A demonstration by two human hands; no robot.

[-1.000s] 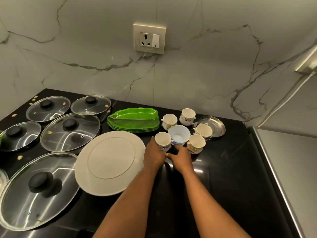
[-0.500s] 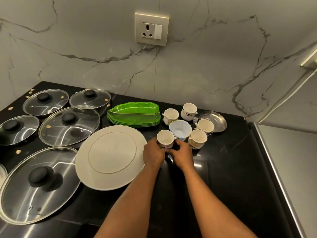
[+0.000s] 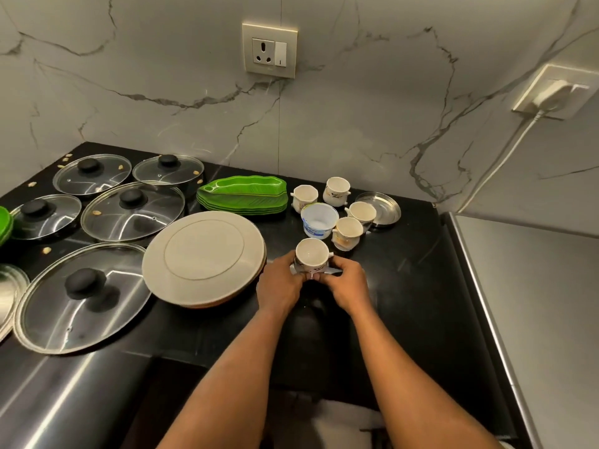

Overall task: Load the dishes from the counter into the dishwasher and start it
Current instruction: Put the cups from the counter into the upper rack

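On the black counter (image 3: 405, 286), a small white cup (image 3: 311, 254) is held between both hands, set apart from the other cups. My left hand (image 3: 281, 283) grips its left side and my right hand (image 3: 348, 285) grips its right side, fingertips meeting under it. Behind it stand a white tub with blue print (image 3: 319, 219) and several more white cups (image 3: 348, 233). A large white plate (image 3: 203, 251), a stack of green leaf-shaped plates (image 3: 243, 197) and several glass lids (image 3: 131, 210) lie to the left.
A small steel plate (image 3: 384, 209) sits at the back right of the cups. A steel surface (image 3: 534, 303) borders the counter on the right. The marble wall holds a socket (image 3: 269, 50) and a plug with a white cord (image 3: 551, 92).
Both hands closed around the near cup and drew it toward me, away from the cluster. The view has shifted back and upward.
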